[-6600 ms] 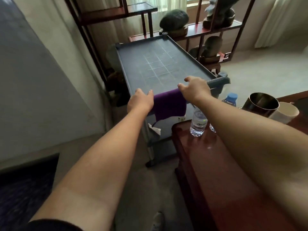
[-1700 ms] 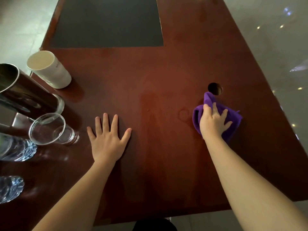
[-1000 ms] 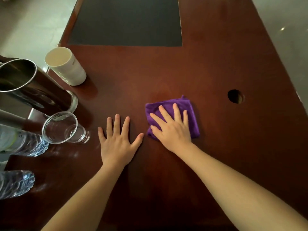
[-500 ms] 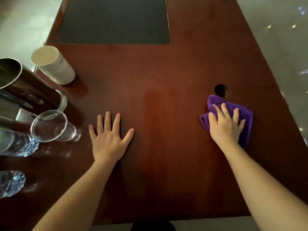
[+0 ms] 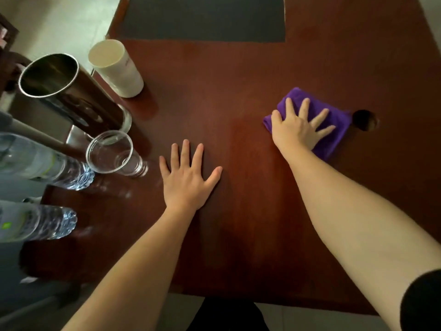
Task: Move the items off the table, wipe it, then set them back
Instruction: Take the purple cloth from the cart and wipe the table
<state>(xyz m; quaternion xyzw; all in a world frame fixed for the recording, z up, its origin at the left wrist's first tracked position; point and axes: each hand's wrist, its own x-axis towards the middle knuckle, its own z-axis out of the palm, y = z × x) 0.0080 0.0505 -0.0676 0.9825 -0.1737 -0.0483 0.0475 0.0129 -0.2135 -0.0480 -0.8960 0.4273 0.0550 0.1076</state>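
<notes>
A dark red wooden table [image 5: 238, 96] fills the view. My right hand [image 5: 298, 126] presses flat, fingers spread, on a folded purple cloth [image 5: 334, 125] lying just left of a round cable hole [image 5: 365, 120]. My left hand [image 5: 188, 177] rests flat on the bare wood near the middle, fingers apart, holding nothing. Along the left edge stand a white cup [image 5: 117, 68], a tall steel tumbler [image 5: 66, 91], a clear glass [image 5: 114, 154] and two water bottles [image 5: 40, 163] [image 5: 33, 223].
A dark grey inlay [image 5: 202, 17] covers the far part of the tabletop. Pale floor [image 5: 59, 25] shows past the left edge. The near table edge [image 5: 262, 299] runs just in front of my body.
My right hand has slid the purple cloth across the table, from the right of the cable hole to its left side. My left hand stays planted in the same spot.
</notes>
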